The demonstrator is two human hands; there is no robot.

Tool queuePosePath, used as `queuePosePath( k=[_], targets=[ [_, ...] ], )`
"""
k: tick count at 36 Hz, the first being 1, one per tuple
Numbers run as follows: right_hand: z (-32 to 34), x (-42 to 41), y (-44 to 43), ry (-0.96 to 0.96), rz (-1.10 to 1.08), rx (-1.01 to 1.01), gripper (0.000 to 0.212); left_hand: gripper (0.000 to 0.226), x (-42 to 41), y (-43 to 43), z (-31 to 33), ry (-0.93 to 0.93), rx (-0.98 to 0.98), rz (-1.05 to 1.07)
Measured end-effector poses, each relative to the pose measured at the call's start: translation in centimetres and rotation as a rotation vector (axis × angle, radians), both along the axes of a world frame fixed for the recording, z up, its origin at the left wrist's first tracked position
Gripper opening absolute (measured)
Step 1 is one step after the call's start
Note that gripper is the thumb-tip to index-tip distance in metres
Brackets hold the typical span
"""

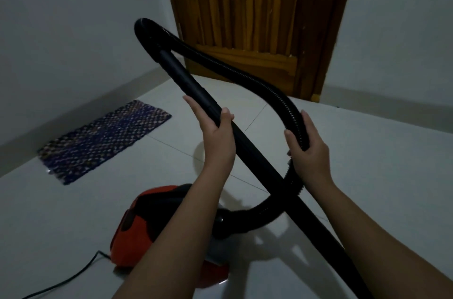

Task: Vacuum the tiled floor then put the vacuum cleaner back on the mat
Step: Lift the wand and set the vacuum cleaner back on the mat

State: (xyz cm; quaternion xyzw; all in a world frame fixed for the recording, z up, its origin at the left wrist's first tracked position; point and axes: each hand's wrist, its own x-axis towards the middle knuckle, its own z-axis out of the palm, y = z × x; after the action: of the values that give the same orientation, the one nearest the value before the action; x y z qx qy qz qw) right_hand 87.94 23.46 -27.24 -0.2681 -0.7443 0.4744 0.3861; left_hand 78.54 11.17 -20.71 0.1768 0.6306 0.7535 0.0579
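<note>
A red and black vacuum cleaner [144, 222] stands on the pale tiled floor [367, 156], low and left of centre, partly behind my left forearm. Its rigid black tube [255, 151] slants from upper left down to the lower right edge. My left hand [215, 137] is wrapped around the tube near its upper part. The ribbed black hose [245, 73] loops from the tube's top, curves right and drops back to the vacuum body. My right hand [306, 149] grips this hose on its right bend. A blue patterned mat [103, 142] lies flat by the left wall, apart from the vacuum.
A brown wooden door [257, 12] stands straight ahead between grey walls. A black power cable [63, 281] trails from the vacuum's rear toward the lower left corner. Tiled floor stretches to the right.
</note>
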Motion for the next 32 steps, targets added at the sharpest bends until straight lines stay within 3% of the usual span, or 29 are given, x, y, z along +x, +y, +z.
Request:
queuePosePath(
  k=[6,12,15,24,32],
  targets=[
    [1.3,1.6,-0.3,0.011,0.016,0.192,0.068,0.071,0.5,1.9,0.5,-0.017,-0.055,-0.006],
    [3.2,2.1,-3.0,-0.179,0.173,0.146,0.125,0.069,0.6,2.3,1.1,0.003,-0.021,-0.066],
    [3.5,2.1,-3.4,-0.3,0.185,0.21,0.137,0.069,0.6,2.1,1.2,0.005,-0.003,-0.124],
    [2.4,0.3,-4.0,-0.348,0.003,0.397,0.109,0.077,-1.0,1.3,1.2,-0.013,-0.025,-0.191],
    [1.1,-1.1,-4.0,-0.42,0.029,0.637,0.105,0.085,-2.0,-0.7,-0.3,-0.071,0.015,-0.108]
  ],
)
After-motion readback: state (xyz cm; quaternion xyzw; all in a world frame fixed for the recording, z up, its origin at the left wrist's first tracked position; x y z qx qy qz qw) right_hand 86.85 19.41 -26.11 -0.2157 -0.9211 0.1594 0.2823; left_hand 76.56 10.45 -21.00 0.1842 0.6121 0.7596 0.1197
